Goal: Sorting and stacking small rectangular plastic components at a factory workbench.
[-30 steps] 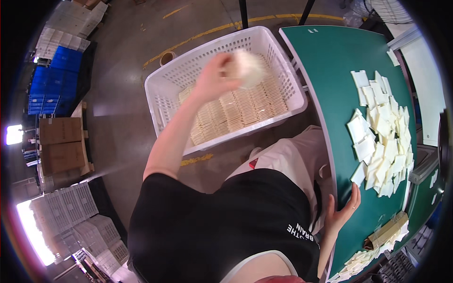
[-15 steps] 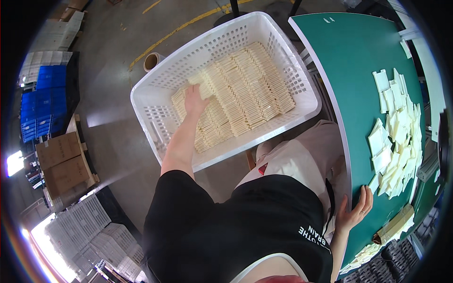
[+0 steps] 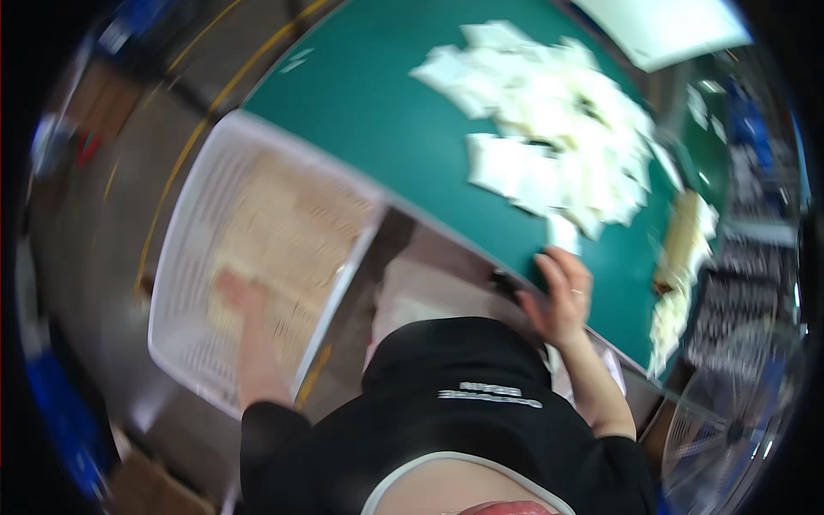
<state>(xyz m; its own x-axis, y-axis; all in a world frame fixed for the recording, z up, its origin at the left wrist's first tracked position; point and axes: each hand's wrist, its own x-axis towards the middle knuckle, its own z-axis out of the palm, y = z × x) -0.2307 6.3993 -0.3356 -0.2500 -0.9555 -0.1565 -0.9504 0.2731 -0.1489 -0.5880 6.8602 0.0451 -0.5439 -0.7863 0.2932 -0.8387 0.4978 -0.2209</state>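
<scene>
My left hand (image 3: 242, 292) reaches into a white plastic basket (image 3: 193, 215) on the left. Motion blurs it, but its fingers look stretched out over rows of thin cream-coloured pieces (image 3: 292, 223) packed on edge. My right hand (image 3: 565, 296) rests at the near edge of a green tabletop (image 3: 369, 112), thumb apart from the fingers and a ring on one finger. Its fingertips meet the near end of a small flat white piece (image 3: 562, 232). Just beyond, a loose heap of similar flat white pieces (image 3: 566, 120) covers part of the tabletop.
An opened brown carton (image 3: 682, 236) with more pale pieces lies at the table's right end. A round fan (image 3: 734, 429) stands at the lower right. Beyond the basket, yellow lines (image 3: 184, 172) mark the grey floor. A white panel (image 3: 665, 30) borders the table's far side.
My view has swung right, bringing the table and heap to the middle and the basket to the left. My left hand is still in the basket; my right is still at the table edge.
</scene>
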